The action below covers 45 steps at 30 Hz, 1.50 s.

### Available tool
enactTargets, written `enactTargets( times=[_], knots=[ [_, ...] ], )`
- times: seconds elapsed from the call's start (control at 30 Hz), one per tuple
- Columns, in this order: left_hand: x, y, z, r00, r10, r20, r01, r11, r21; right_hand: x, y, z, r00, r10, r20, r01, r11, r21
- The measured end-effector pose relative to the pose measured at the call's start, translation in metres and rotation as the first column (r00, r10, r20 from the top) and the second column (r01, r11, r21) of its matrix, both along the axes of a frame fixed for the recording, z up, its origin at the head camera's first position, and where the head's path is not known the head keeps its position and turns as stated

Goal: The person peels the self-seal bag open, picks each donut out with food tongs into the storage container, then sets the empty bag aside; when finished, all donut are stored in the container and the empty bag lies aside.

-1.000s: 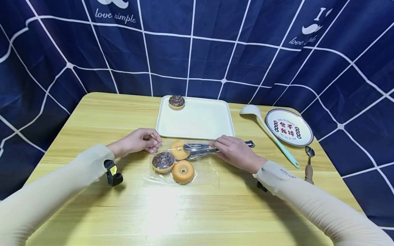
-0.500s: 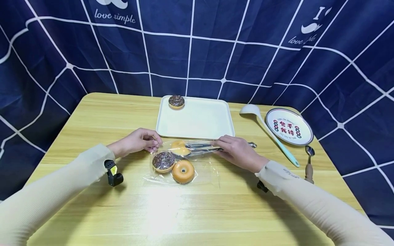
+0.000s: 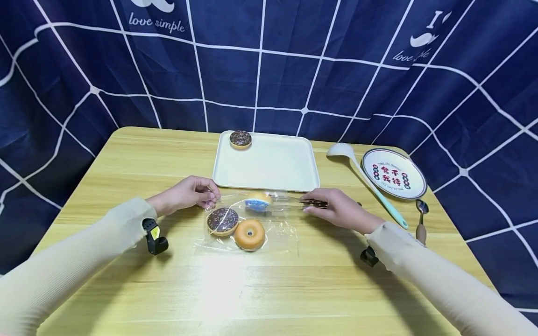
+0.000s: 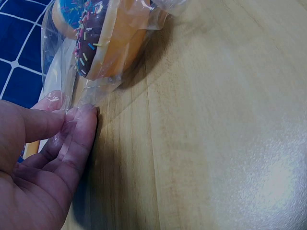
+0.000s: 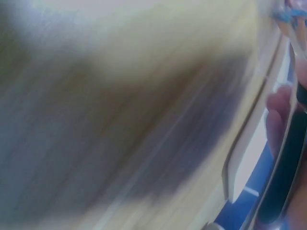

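As the head view shows, the left hand (image 3: 191, 192) pinches a clear plastic bag (image 3: 279, 233) by its far left corner, near the middle of the wooden table (image 3: 294, 298); the right hand (image 3: 338, 210) grips a pair of tongs (image 3: 314, 204) whose ends reach the blue-iced doughnut (image 3: 258, 203) in the bag (whether they clamp it cannot be told). Nearer the table's front edge, also bagged, lie a chocolate doughnut (image 3: 222, 220) and a plain doughnut (image 3: 249, 241). Toward the table's far edge, a white tray (image 3: 273, 163) bears a second chocolate doughnut (image 3: 240, 139) at its far left corner. Near the table's right edge lie a ladle (image 3: 373, 186), a plate (image 3: 394, 186) and a spoon (image 3: 421, 232). Left wrist view: thumb and fingers meet on the film, beside the sprinkled chocolate doughnut. Right wrist view (blurred): fingers lie against the tongs' dark handle.
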<state>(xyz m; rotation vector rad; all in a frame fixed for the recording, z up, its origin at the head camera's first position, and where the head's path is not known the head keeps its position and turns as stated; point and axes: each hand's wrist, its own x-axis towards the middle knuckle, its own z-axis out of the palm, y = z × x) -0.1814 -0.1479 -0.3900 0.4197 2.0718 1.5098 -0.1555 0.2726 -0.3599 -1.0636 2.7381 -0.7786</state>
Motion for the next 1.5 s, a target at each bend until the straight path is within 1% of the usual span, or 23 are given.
enactTargets(
  times=[0.07,0.13,0.2,0.3,0.33,0.47,0.53,0.6,0.67,0.8,0.83,0.87,0.97,1.1,1.2,1.27,1.4,1.5],
  knots=[
    [0.0,0.0,0.0,1.0,0.0,0.001,0.0,1.0,0.004,0.0,0.005,0.002,0.998,-0.012,0.065,0.013,1.0,-0.014],
    [0.0,0.001,-0.001,1.0,0.002,0.007,-0.002,1.0,0.006,0.001,0.01,0.003,0.994,-0.023,0.106,0.025,0.999,-0.02],
    [0.0,0.001,-0.002,1.0,0.005,0.013,-0.006,1.0,0.007,0.002,0.015,0.006,0.987,-0.042,0.156,0.047,0.999,-0.026],
    [0.0,0.002,-0.002,1.0,0.008,0.017,-0.008,1.0,0.005,0.002,0.025,0.009,0.975,-0.067,0.209,0.074,0.997,-0.022],
    [0.0,0.002,-0.002,1.0,0.009,0.017,-0.009,1.0,0.005,0.002,0.029,0.011,0.969,-0.071,0.237,0.079,0.997,-0.024],
    [0.0,0.002,-0.001,1.0,0.004,0.012,-0.004,1.0,0.007,0.0,0.044,0.018,0.949,-0.05,0.312,0.059,0.998,-0.02],
    [0.0,0.001,0.0,1.0,0.0,0.009,0.0,1.0,0.008,-0.001,0.052,0.022,0.93,-0.041,0.365,0.052,0.998,-0.019],
    [0.0,0.0,0.001,1.0,0.002,0.004,-0.002,1.0,0.004,-0.003,0.058,0.026,0.912,-0.049,0.408,0.059,0.998,-0.011],
    [0.001,-0.001,0.001,1.0,0.003,0.001,-0.003,1.0,0.002,-0.006,0.065,0.032,0.884,-0.083,0.461,0.093,0.996,0.001],
    [0.001,-0.001,0.002,1.0,0.006,0.004,-0.006,1.0,0.004,-0.012,0.079,0.04,0.843,-0.145,0.518,0.154,0.988,0.026],
    [0.001,-0.001,0.002,1.0,0.005,0.006,-0.005,1.0,0.004,-0.013,0.082,0.042,0.835,-0.158,0.528,0.166,0.986,0.033],
    [0.001,-0.001,0.002,1.0,0.001,0.004,-0.001,1.0,0.004,-0.015,0.085,0.043,0.834,-0.161,0.528,0.169,0.985,0.033],
    [0.0,0.0,0.001,1.0,0.002,0.002,-0.002,1.0,0.001,-0.02,0.092,0.045,0.835,-0.185,0.518,0.194,0.98,0.037],
    [-0.001,-0.001,0.002,1.0,0.002,-0.007,-0.002,1.0,0.0,-0.028,0.095,0.047,0.844,-0.22,0.489,0.24,0.971,0.024],
    [-0.001,-0.001,0.002,1.0,0.004,0.0,-0.004,1.0,0.002,-0.037,0.092,0.047,0.836,-0.246,0.49,0.271,0.962,0.02],
    [-0.001,-0.001,0.002,1.0,0.005,0.004,-0.005,1.0,0.003,-0.044,0.087,0.047,0.825,-0.263,0.5,0.292,0.956,0.021],
    [-0.001,0.0,0.002,1.0,0.001,0.006,-0.001,1.0,0.002,-0.059,0.073,0.046,0.806,-0.288,0.516,0.331,0.944,0.009],
    [-0.001,0.002,0.002,1.0,0.002,0.006,-0.002,1.0,0.003,-0.071,0.06,0.044,0.798,-0.299,0.524,0.359,0.933,-0.014]
  ],
)
